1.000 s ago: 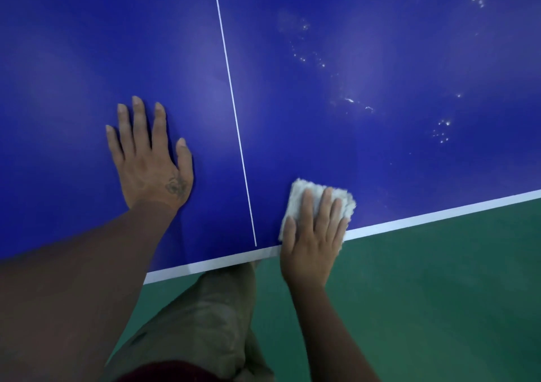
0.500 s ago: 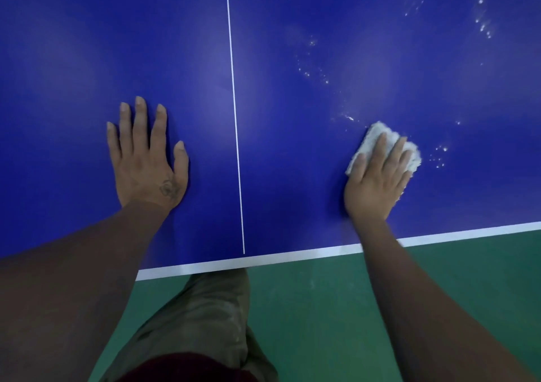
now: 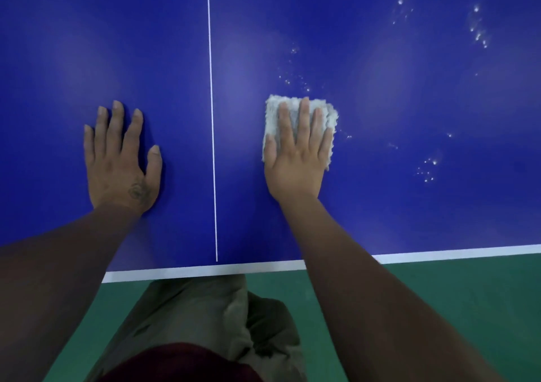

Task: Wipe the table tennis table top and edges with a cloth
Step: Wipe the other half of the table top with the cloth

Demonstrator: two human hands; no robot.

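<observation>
Cloth (image 3: 293, 118), white, fluffy, folded to a pad: flat on blue tabletop (image 3: 87, 45), just right of thin white centre line (image 3: 211, 118), well in from white edge band (image 3: 205, 272). Pressed under right hand (image 3: 295, 165), fingers straight and spread across the pad, palm heel on bare surface behind. No pinch, likely for even pressure and a wide swipe. Left hand (image 3: 120, 162) flat on tabletop left of the line, fingers straight, holding nothing; probably a brace for the forward lean. Hands apart, one either side of the line. Pale wet-looking specks (image 3: 295, 80) just beyond the pad, more (image 3: 427, 171) farther right; probably the next ground to cover. Edge band not under the cloth. Green floor (image 3: 439, 308) below the near edge.
</observation>
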